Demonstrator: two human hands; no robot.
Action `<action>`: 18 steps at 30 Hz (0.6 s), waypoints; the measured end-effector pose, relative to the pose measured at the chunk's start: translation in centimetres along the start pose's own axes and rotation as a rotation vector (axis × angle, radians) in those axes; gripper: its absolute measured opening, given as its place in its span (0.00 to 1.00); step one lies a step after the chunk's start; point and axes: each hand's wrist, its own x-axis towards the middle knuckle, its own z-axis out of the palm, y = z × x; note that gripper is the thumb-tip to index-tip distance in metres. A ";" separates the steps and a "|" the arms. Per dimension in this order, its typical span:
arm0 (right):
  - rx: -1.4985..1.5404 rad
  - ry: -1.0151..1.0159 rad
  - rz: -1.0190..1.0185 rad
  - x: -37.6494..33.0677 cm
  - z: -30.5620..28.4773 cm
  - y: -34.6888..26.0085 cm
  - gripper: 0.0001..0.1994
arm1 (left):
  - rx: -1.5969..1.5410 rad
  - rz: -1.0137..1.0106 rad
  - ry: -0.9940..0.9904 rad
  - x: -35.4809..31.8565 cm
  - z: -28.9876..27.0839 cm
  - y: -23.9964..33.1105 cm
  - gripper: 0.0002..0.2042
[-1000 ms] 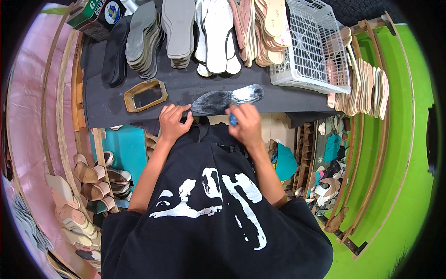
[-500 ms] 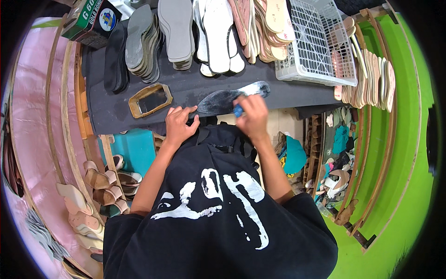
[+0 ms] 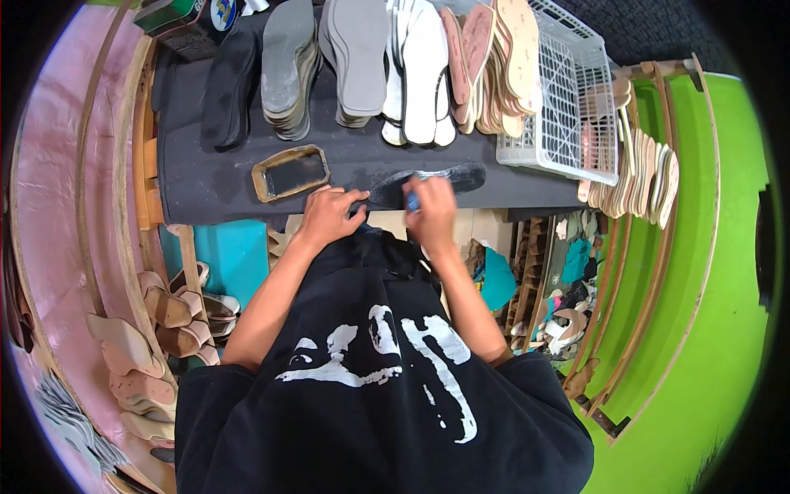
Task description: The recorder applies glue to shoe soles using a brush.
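A dark, elongated shoe sole (image 3: pixel 469 179) lies near the front edge of the black-covered table, with a wet sheen and a thin whitish streak along its middle. My left hand (image 3: pixel 327 216) is at its left end, index finger and thumb pressed close together on the tip. My right hand (image 3: pixel 434 212), a little blurred, is closed around a small blue tool (image 3: pixel 412 201) over the left half of the sole. The tool's working end is hidden. To the left of the sole stands a brown-rimmed tray (image 3: pixel 287 175) with a dark inside.
Stacks of black (image 3: pixel 229 95), grey (image 3: pixel 356 62), white (image 3: pixel 421 78) and tan soles (image 3: pixel 517 58) line the back. A white plastic crate (image 3: pixel 559 107) stands at the right, beside more soles (image 3: pixel 638 183). A green can (image 3: pixel 177 29) is far left. Wooden shoe racks (image 3: pixel 123 239) flank me.
The view has shifted, so the table things appear farther right and lower. My right hand has moved left along the sole. The broad white patch at its right end has become dark.
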 end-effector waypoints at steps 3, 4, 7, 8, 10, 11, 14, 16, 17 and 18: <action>0.396 -0.031 0.068 0.9 1.8 -3.4 0.11 | -0.018 0.033 0.045 -0.4 0.1 0.0 0.12; 0.387 0.049 0.135 1.3 1.9 -3.3 0.08 | -0.026 0.061 0.075 -0.4 0.2 -0.2 0.11; 0.283 0.162 0.268 2.2 0.5 -0.9 0.07 | -0.034 0.054 0.085 -0.6 0.3 -0.4 0.11; 0.187 0.202 0.339 2.5 -0.4 0.2 0.07 | -0.036 0.027 0.056 -0.7 0.3 -0.4 0.11; 0.068 0.230 0.321 2.8 -0.4 0.5 0.06 | -0.034 0.077 0.093 -0.3 0.3 -0.7 0.11; 0.047 0.216 0.234 2.8 -0.1 0.0 0.08 | -0.028 0.133 0.124 -0.2 0.3 -0.8 0.11; 0.038 -0.097 -0.075 2.0 0.7 -4.0 0.17 | -0.089 0.156 0.131 -0.1 -0.1 -0.7 0.08; 0.055 -0.134 -0.116 1.9 1.6 -5.6 0.15 | -0.131 0.125 0.102 -0.3 -0.2 -0.7 0.07; 0.223 -0.075 0.039 1.6 2.1 -5.7 0.12 | -0.135 0.135 0.100 -0.3 -0.2 -0.8 0.07; 0.390 -0.014 0.192 1.5 2.4 -5.5 0.10 | -0.115 0.154 0.102 -0.3 -0.1 -1.0 0.07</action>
